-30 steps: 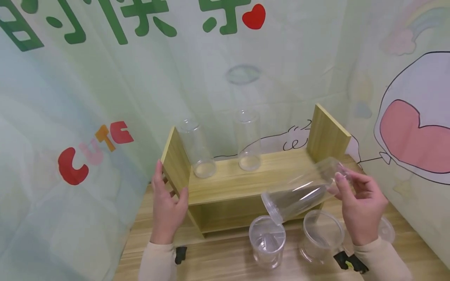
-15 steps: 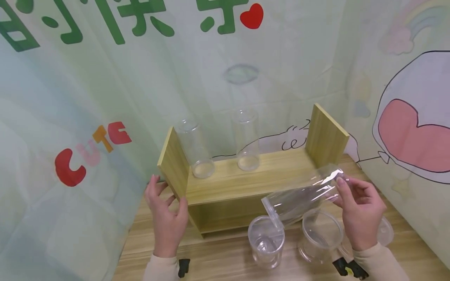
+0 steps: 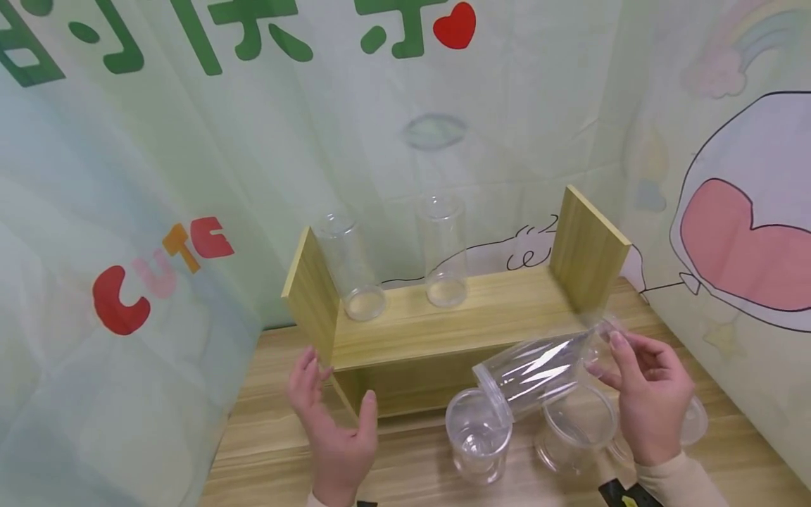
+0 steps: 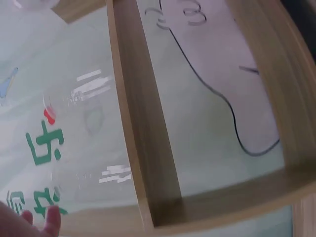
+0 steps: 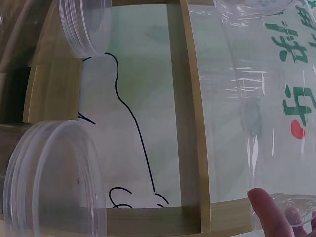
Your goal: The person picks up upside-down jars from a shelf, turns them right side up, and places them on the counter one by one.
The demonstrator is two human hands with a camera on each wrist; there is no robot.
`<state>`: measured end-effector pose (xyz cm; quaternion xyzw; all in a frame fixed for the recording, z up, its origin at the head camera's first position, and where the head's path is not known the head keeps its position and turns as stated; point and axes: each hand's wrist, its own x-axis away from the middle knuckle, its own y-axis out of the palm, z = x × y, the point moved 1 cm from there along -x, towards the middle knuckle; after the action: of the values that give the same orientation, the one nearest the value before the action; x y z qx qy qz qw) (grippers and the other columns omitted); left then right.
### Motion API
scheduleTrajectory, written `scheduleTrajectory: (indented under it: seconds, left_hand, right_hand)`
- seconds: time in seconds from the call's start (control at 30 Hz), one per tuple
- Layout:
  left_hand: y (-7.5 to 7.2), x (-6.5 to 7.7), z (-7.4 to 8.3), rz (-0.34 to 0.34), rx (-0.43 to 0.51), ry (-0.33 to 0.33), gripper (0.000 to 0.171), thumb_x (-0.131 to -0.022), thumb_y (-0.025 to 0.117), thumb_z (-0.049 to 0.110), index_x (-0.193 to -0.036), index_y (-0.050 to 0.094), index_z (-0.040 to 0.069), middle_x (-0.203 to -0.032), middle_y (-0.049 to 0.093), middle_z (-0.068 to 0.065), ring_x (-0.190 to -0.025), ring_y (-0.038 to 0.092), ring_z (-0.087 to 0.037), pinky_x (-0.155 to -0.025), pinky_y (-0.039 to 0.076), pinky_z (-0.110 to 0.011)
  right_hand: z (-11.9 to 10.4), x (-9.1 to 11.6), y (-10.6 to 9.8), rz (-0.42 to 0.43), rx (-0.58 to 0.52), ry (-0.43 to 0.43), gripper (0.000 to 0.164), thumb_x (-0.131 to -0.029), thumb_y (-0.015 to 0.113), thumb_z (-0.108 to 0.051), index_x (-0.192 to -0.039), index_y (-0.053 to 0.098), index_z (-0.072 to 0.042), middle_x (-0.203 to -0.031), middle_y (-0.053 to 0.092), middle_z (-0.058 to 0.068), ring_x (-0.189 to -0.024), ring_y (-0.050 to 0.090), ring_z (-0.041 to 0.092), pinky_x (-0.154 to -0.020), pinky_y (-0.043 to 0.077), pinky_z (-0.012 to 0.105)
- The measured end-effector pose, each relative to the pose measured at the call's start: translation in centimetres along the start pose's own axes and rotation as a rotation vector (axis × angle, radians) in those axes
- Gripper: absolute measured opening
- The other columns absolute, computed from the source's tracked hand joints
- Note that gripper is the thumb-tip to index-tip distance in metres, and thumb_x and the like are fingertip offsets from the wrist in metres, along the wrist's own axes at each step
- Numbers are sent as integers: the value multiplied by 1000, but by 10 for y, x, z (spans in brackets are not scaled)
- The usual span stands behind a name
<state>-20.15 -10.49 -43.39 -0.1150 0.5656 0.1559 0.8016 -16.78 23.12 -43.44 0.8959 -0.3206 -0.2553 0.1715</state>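
My right hand (image 3: 652, 387) pinches one end of a clear plastic jar (image 3: 545, 370), which is tilted in the air. Its rimmed end points down and left, overlapping the mouth of a short clear jar (image 3: 479, 454) in the head view; whether they touch I cannot tell. In the right wrist view the held jar (image 5: 261, 123) stretches up from my thumb. My left hand (image 3: 336, 429) is held with loose fingers in front of the left side panel of a wooden shelf (image 3: 507, 306), holding nothing. Two tall clear jars (image 3: 351, 264) stand upright on the shelf's upper board.
Another short clear jar (image 3: 579, 426) stands on the wooden table (image 3: 253, 429) below the held jar. A clear lid (image 3: 695, 421) lies by my right wrist. Behind the shelf hangs a printed cloth (image 3: 507, 127) with green characters and a red heart.
My left hand has come away from the shelf's left side panel and moved right and toward me. The right hand's jar has dipped slightly; the jars on the shelf stay in place.
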Motion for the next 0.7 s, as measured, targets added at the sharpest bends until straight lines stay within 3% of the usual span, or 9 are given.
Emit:
scheduleTrajectory:
  seconds: [0.17,0.4,0.57,0.7]
  left_hand:
    - [17,20,13,-73,236,-80,75,-64,54,-21,-132,24,-24,-145,26,-27,-133,31,-34,-95,51,-34]
    - [38,50,31,-175,346,-221,83,-62,57,-29,-137,23,-21,-150,21,-26,-135,34,-31,-79,57,-42]
    - [53,66,41,-246,457,-221,97,-59,66,-25,-144,23,-11,-152,16,-28,-137,34,-30,-74,58,-46]
    - [65,73,44,-284,592,-214,100,-60,70,-22,-147,24,-2,-153,12,-28,-139,32,-33,-77,57,-50]
  right_hand:
    - [1,4,-2,8,-61,19,10,-92,63,6,-98,59,13,-97,72,16,-89,71,21,-54,57,36]
    - [2,9,-3,42,-69,76,11,-93,63,4,-98,58,12,-96,73,16,-94,70,21,-55,57,38]
    - [3,16,-3,83,25,173,15,-95,64,-3,-99,59,10,-96,74,13,-95,69,20,-56,57,41]
    - [5,19,-1,74,-12,194,12,-95,62,-2,-97,58,9,-96,73,13,-94,69,20,-56,57,42]
